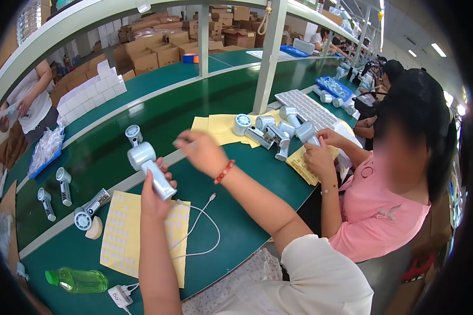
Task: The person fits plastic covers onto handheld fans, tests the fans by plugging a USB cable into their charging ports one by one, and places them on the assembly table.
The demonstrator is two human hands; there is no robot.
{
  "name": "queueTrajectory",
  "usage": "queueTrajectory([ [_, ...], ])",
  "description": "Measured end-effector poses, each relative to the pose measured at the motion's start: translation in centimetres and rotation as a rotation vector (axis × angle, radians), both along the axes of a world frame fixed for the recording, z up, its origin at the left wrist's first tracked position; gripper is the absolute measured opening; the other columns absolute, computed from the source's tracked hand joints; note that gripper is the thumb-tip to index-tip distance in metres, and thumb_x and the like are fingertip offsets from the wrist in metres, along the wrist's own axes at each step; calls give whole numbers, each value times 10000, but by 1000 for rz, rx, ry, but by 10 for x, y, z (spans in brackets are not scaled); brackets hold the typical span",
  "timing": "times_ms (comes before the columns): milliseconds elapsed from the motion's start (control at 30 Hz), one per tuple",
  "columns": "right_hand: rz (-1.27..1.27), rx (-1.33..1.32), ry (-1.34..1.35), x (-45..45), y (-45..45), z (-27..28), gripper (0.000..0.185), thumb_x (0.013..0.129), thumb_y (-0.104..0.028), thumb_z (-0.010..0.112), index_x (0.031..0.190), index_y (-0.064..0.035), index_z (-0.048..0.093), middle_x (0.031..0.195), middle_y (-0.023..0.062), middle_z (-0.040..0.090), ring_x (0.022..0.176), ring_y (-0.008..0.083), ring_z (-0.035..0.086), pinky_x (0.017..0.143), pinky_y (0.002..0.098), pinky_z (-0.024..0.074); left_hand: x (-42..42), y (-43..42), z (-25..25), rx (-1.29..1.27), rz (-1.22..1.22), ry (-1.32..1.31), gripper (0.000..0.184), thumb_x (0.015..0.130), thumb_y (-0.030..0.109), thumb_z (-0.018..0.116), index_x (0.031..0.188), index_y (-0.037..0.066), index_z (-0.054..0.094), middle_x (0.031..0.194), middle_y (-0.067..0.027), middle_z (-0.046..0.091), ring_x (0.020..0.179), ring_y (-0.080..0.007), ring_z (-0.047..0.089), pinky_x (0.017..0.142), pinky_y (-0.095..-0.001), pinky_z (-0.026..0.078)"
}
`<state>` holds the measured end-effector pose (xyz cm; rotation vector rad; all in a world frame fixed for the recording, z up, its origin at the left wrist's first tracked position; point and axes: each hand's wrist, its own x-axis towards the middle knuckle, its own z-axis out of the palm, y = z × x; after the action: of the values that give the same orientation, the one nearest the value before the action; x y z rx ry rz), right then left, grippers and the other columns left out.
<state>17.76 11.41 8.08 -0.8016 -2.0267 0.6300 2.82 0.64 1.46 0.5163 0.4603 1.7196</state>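
Observation:
My left hand is wrapped round the handle of a pale blue handheld fan, its round head up and to the left. My right hand, smeared by motion, is raised to the right of the fan, apart from it; whether it holds anything is hidden by the blur. Beneath my left hand lies a yellow sheet with rows of small pale labels. A white cable curls over the sheet's right side and the green table.
A green bottle and a white charger sit near the front edge. More fans stand or lie along the belt. At right a co-worker in pink holds a fan beside yellow sheets and piled fans.

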Motion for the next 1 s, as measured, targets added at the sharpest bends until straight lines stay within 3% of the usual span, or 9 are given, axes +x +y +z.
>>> queueTrajectory([
  [67,-558,420,-89,30,30,-7,351,821,-173,619,1148,-46,588,1061,102,609,985,309,567,848,437,424,-8,-2,0,71,-51,-131,496,967,394,452,1300,27,435,968,-52,522,800,-143,505,680,-292,462],
  [133,-1015,428,-442,61,57,-18,359,803,-151,575,1140,-28,576,1181,90,523,1049,252,498,887,439,354,-4,-6,5,17,-38,-174,503,957,433,456,1252,25,471,882,-56,511,723,-133,487,565,-247,433],
  [333,-1200,271,-663,95,96,-88,494,827,-134,549,1295,10,489,1329,99,454,1222,272,407,924,426,323,-9,2,-4,-61,-15,-54,430,952,444,479,1097,41,519,836,-66,563,689,-142,551,559,-252,496],
  [367,-1210,270,-615,94,100,-91,381,835,-139,547,1201,-34,566,1361,91,443,1259,279,387,936,425,316,-7,5,-6,-106,24,-22,425,952,443,481,1091,43,521,845,-71,577,700,-149,568,578,-261,507],
  [500,-1100,285,-402,99,103,-89,144,826,-171,581,948,-110,628,1321,97,482,1242,288,398,936,446,311,1,7,0,-100,98,219,385,967,399,477,1144,58,498,1004,-81,596,880,-162,603,739,-292,528],
  [600,-955,331,-299,95,88,-74,156,766,-132,661,909,-92,612,1088,97,595,1078,265,521,889,441,360,20,7,29,-35,198,412,341,987,311,467,1212,54,459,1065,-71,580,970,-172,569,839,-322,482],
  [667,-754,158,-99,82,77,-61,209,732,-136,712,892,-63,598,985,104,619,967,280,566,818,427,414,22,5,41,-16,243,523,304,963,203,533,1225,60,477,1037,-32,568,906,-110,555,809,-273,461],
  [800,-319,30,261,53,62,-47,358,676,-177,797,910,-8,585,850,121,630,801,302,601,705,387,481,28,-10,68,-70,312,728,312,923,255,607,1126,29,537,966,-35,608,835,-101,579,734,-260,475],
  [1000,362,-741,492,16,14,-19,481,833,-364,706,1089,25,583,927,54,614,798,101,573,682,244,465,18,-24,73,-222,319,725,353,918,298,608,1138,29,544,957,-28,616,820,-105,597,723,-262,487],
])
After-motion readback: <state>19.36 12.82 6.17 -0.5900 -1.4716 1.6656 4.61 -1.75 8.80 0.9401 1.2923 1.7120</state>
